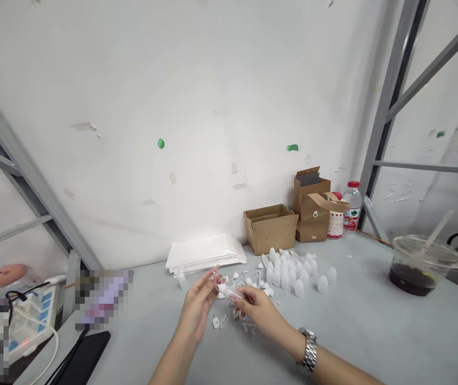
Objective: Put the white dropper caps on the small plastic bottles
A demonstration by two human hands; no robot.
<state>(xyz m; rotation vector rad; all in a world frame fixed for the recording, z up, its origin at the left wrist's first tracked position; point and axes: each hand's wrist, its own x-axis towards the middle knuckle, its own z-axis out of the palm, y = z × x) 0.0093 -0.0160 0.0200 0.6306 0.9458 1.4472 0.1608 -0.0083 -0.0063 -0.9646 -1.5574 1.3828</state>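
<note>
A small translucent white plastic tube [232, 292] lies between my two hands above the table. My right hand [259, 310], with a metal watch at the wrist, grips its right end. At the tube's white left end, the fingers of my left hand [199, 300] are closed; what exactly they pinch there is partly hidden. Under and behind the hands are loose small white plastic pieces [216, 322], some with thin stems. Several frosted white dome-topped pieces [285, 279] stand grouped to the right of them.
Behind the hands lies a stack of white sheets [200, 254]. An open cardboard box [271, 230], a brown paper bag [312, 214] and a bottle [352, 208] stand along the wall. A lidded cup of dark drink [417, 272] is at right, a power strip [32, 321] at left.
</note>
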